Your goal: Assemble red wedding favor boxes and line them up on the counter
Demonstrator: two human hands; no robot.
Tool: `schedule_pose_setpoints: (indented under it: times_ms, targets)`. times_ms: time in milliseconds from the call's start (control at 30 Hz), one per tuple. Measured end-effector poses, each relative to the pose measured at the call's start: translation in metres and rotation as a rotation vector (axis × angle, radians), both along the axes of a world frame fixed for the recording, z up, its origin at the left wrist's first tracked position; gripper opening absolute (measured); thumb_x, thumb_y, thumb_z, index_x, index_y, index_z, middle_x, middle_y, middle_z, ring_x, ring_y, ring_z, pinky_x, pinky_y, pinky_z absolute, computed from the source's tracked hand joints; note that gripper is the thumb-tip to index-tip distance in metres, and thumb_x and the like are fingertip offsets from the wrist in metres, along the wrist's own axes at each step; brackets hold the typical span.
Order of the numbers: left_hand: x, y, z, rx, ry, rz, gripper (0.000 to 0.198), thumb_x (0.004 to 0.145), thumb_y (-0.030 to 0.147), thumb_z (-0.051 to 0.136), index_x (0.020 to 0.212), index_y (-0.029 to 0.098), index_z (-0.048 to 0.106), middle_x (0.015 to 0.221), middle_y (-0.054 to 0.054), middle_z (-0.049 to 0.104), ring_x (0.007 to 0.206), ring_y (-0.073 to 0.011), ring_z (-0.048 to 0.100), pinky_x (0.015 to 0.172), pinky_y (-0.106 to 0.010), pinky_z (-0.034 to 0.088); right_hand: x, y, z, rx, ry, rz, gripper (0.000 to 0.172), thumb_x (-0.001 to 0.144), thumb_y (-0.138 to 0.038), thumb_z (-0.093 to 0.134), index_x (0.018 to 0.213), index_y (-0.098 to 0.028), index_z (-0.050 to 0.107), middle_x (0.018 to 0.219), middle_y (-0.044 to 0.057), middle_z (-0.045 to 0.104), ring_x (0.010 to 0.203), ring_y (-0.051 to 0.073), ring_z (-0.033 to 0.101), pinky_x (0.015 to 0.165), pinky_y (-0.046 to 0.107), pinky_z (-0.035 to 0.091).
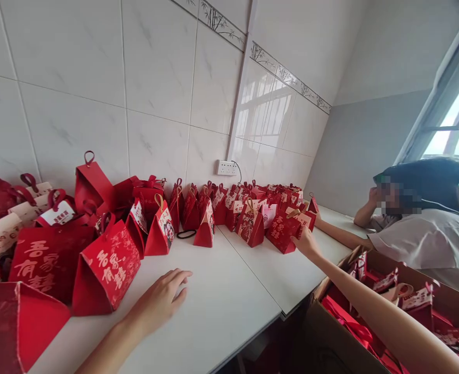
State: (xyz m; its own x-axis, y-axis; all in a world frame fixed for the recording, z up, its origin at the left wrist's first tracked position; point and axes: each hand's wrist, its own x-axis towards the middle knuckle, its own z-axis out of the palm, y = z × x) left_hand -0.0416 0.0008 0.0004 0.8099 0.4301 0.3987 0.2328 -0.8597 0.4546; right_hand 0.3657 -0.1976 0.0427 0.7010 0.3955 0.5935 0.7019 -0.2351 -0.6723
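Note:
My left hand [161, 296] hovers over or rests lightly on the white table [229, 311], fingers loosely stretched and holding nothing. Closest to it is a large red triangular gift box [108, 267] with gold lettering and a ribbon loop. On the right, my right hand [307, 243] pinches the edge of a red gift box [282, 231] with gold characters, which stands on the table. Beside that box are a red patterned gift box [252, 228] and a small pink card [269, 215]. Part of the held box is hidden behind my fingers.
Many red gift boxes line the tiled wall [155, 119]. An open cardboard box [319, 317] full of more gift boxes stands at the lower right, under my right forearm. Another person [428, 228] leans on the table at the right. A power socket [227, 167] is on the wall.

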Motion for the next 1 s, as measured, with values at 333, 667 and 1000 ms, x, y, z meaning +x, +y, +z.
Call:
schedule_pose_setpoints:
  times_ms: [333,667,1000]
  targets:
    - [0.005,-0.012,0.001,0.091,-0.113,0.031,0.049,0.087,0.021,0.043,0.135,0.027,0.038,0.122,-0.008,0.056,0.105,-0.0227,0.061,0.087,-0.038,0.053,-0.099,0.001,0.053,0.103,-0.558,0.167,0.030,0.084,-0.035,0.053,0.111,-0.022,0.049,0.100,0.009,0.051,0.088,0.023,0.055,0.077,0.042,0.052]
    - [-0.002,0.003,0.014,-0.180,-0.815,0.266,0.067,0.086,0.060,0.043,0.137,0.019,0.028,0.140,-0.018,0.041,0.129,-0.0303,0.044,0.105,-0.050,0.040,-0.224,0.144,-0.009,0.040,-0.047,0.993,0.032,0.092,-0.038,0.043,0.123,-0.033,0.051,0.106,0.007,0.054,0.102,0.026,0.056,0.093,0.047,0.048]
    - [-0.014,0.006,0.038,-0.231,-0.769,0.517,0.024,0.085,0.042,0.050,0.090,0.020,0.057,0.080,-0.002,0.062,0.075,-0.0167,0.059,0.072,-0.030,0.049,-0.248,0.165,-0.002,0.312,-0.186,0.904,0.024,0.091,-0.037,0.044,0.107,-0.020,0.049,0.099,0.009,0.057,0.091,0.024,0.057,0.082,0.041,0.048]
